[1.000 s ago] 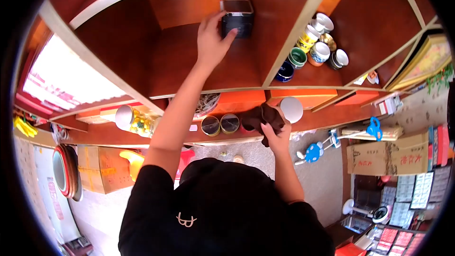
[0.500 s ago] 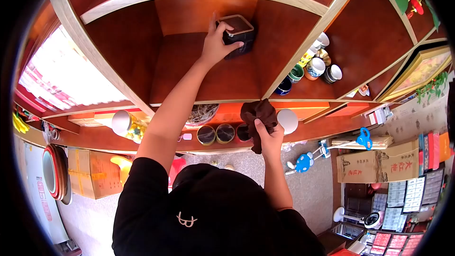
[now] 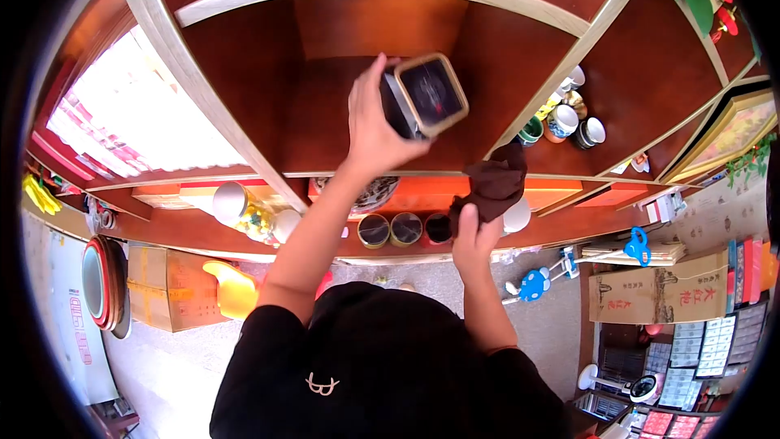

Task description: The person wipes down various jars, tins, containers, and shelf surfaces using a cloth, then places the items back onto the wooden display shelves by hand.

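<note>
My left hand [image 3: 375, 126] is wrapped round a dark square container [image 3: 432, 95] with a gold-rimmed top. It holds the container tilted, at the front of the upper shelf compartment [image 3: 325, 138]. Slightly lower and to the right, my right hand [image 3: 475, 240] grips a crumpled dark brown cloth [image 3: 494, 185], which hangs over the shelf's front edge. The cloth and the container are apart. Below them, on the lower shelf, stand round dark-topped tins [image 3: 405, 229].
Several small cups [image 3: 562, 122] stand in the compartment to the right. A jar with yellow contents [image 3: 252, 215] is at the lower left. Cardboard boxes [image 3: 175, 289] and a yellow plastic item [image 3: 236, 289] are on the floor, and a blue-handled item [image 3: 638, 246] is at right.
My left hand has closed on the dark container, lifted it off the shelf and brought it forward and right, tilting it. My right hand has moved slightly right with the cloth.
</note>
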`<action>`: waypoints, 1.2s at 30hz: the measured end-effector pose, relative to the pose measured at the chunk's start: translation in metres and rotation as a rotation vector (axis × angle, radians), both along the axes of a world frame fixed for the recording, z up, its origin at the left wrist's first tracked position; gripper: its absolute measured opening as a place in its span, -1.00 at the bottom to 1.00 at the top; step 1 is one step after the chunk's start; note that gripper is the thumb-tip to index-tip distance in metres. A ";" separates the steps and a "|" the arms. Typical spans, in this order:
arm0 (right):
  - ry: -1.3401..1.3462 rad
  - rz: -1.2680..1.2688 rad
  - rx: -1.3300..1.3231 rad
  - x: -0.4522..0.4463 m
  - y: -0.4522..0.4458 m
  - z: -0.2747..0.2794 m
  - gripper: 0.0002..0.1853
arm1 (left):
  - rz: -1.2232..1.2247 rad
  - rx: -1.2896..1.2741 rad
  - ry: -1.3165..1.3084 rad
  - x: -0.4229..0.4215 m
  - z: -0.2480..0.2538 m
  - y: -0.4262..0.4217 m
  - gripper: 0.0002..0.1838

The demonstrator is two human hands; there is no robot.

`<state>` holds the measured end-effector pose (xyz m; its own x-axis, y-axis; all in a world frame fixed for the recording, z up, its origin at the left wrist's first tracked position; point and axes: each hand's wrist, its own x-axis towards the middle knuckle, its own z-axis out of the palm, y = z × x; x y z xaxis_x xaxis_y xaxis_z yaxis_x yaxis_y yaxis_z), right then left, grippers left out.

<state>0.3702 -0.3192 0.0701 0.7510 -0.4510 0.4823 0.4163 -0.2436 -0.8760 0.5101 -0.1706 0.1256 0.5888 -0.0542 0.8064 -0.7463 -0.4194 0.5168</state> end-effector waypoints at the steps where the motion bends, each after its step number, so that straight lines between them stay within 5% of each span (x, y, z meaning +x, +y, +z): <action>1: -0.155 0.007 -0.425 0.009 0.013 0.010 -0.43 | -0.070 0.100 -0.135 -0.036 0.000 0.014 0.21; 2: -0.322 0.007 -0.860 0.013 0.020 0.024 -0.17 | -0.066 0.144 -0.240 -0.047 -0.009 0.018 0.14; 4: -0.213 0.236 -1.007 -0.001 0.030 0.058 -0.20 | -0.105 0.119 -0.121 -0.075 -0.011 0.031 -0.04; 10: -0.145 0.465 -0.923 0.022 0.024 0.088 -0.40 | -0.111 0.093 0.057 -0.127 -0.021 0.049 0.10; 14: -0.133 0.601 -0.639 0.023 0.014 0.053 -0.47 | -0.174 -0.267 0.218 -0.129 -0.016 0.064 0.24; 16: -0.397 0.568 -0.834 0.005 0.018 0.033 -0.51 | -0.140 -0.266 0.244 -0.124 -0.023 0.073 0.22; 20: -0.272 0.618 -1.128 -0.020 0.049 0.071 -0.55 | -0.343 -0.207 0.297 -0.126 -0.046 0.072 0.17; 22: -0.169 0.691 -1.147 -0.008 0.051 0.085 -0.55 | -0.407 -0.413 0.353 -0.138 -0.060 0.060 0.19; 24: -0.197 0.729 -1.059 0.019 0.035 0.081 -0.58 | -0.189 -0.095 0.304 -0.141 -0.054 0.071 0.25; 26: -0.184 0.784 -0.777 0.043 0.010 0.054 -0.53 | -0.367 -0.142 0.410 -0.141 -0.032 0.079 0.36; 27: -0.180 0.774 -0.771 0.038 0.014 0.039 -0.53 | -0.508 -0.382 0.463 -0.141 -0.033 0.076 0.35; 28: -0.123 0.861 -0.209 0.026 0.024 0.027 -0.49 | -0.515 -0.376 0.468 -0.142 -0.035 0.071 0.35; 30: -0.105 0.665 0.488 0.007 0.053 0.008 -0.33 | -0.680 -0.677 0.571 -0.140 -0.036 0.065 0.36; 33: 0.189 0.576 0.530 -0.011 0.040 -0.031 -0.36 | -0.665 -0.830 0.611 -0.140 -0.038 0.058 0.32; 36: 0.369 0.516 -0.162 -0.023 0.035 -0.043 -0.50 | -0.594 -1.015 0.679 -0.143 -0.037 0.057 0.22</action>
